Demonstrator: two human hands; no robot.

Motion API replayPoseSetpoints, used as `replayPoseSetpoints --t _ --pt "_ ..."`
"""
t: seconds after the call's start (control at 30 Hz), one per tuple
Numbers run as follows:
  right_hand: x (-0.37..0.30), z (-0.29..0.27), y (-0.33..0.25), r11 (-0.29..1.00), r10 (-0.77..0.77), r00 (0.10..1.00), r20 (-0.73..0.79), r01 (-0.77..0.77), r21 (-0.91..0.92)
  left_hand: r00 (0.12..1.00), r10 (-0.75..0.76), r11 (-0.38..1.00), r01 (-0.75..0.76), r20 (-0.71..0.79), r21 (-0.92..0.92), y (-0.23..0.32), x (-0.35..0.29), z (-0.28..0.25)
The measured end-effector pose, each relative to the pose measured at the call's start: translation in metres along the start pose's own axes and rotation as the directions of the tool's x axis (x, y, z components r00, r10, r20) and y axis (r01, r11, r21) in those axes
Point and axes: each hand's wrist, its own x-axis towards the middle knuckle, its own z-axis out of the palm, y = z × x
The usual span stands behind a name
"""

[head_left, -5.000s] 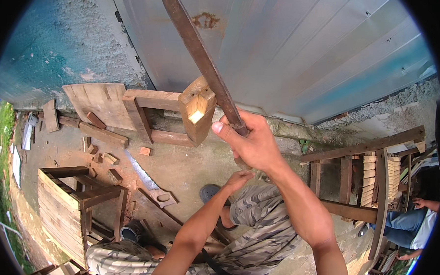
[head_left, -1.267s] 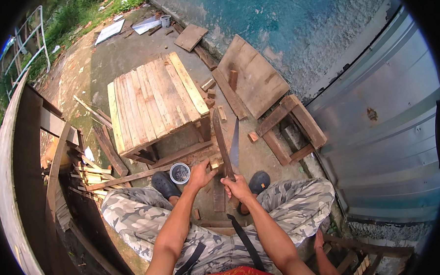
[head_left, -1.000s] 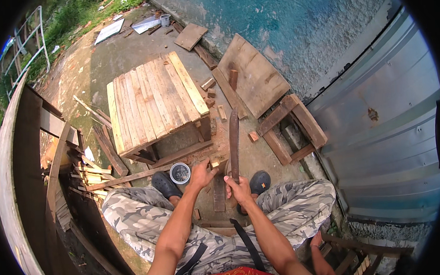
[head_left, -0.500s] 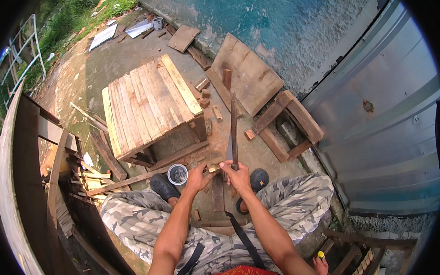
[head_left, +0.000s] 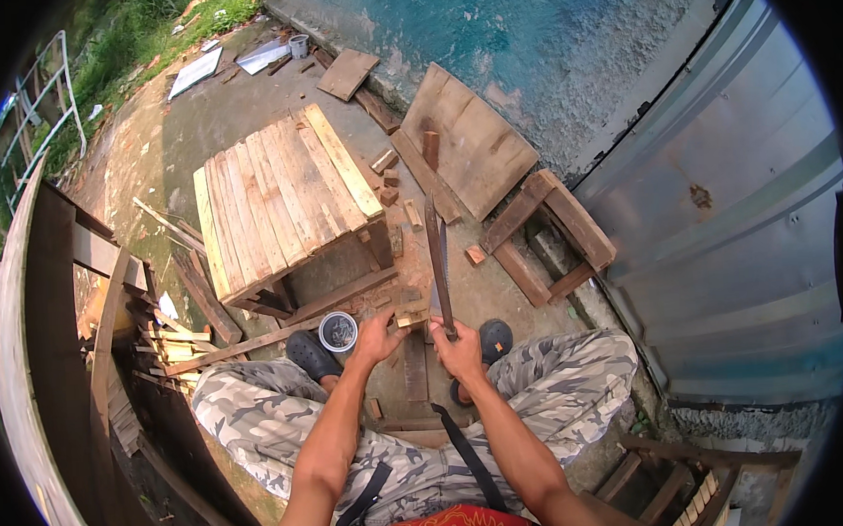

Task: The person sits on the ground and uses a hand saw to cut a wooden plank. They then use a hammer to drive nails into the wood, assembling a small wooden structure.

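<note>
My left hand point(head_left: 380, 338) grips a small pale block of wood point(head_left: 411, 314) between thumb and fingers. Beneath the block lies a dark wooden board point(head_left: 416, 371), running between my feet. My right hand point(head_left: 457, 349) is closed around the lower end of a long handsaw point(head_left: 440, 272), which points away from me. A dark brown bar runs along the saw, and a thin toothed metal blade shows beside it. The blade stands just right of the block; whether they touch I cannot tell.
A low slatted wooden table point(head_left: 277, 194) stands ahead to the left. By my left shoe sits a white tub point(head_left: 339, 331) of small dark pieces. Wooden frames point(head_left: 552, 238) and a panel point(head_left: 473, 143) lean at right by the metal sheet point(head_left: 720, 212). Offcuts point(head_left: 388, 197) litter the ground.
My right hand has drawn slightly away from the block, and the saw has tilted left, showing more blade. Another person's hand with something yellow has left the lower right.
</note>
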Motion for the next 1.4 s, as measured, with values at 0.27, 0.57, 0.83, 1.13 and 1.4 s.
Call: replayPoseSetpoints --t 0.27,0.57,0.83,1.13,1.4 --pt "-0.013 0.011 0.021 0.988 0.113 0.987 0.116 -0.100 -0.118 0.999 -0.037 0.999 0.036 -0.038 -0.022 0.002 0.008 0.000" --pt "-0.010 0.013 0.017 0.965 0.260 0.957 0.130 -0.254 -0.066 0.996 -0.034 0.998 0.031 -0.077 -0.048 0.000 0.010 0.001" --pt "-0.006 0.018 0.030 0.986 0.107 0.989 0.101 -0.092 -0.142 0.996 -0.048 0.997 0.044 -0.073 -0.057 -0.001 0.012 0.000" --pt "-0.001 0.020 0.043 0.992 -0.012 0.998 0.063 0.020 -0.125 0.995 -0.027 0.994 0.017 -0.093 -0.111 -0.008 0.016 0.005" --pt "-0.001 0.021 0.034 0.967 0.087 0.995 0.050 -0.072 -0.242 0.997 -0.034 0.993 0.025 -0.074 -0.117 -0.008 0.017 0.006"
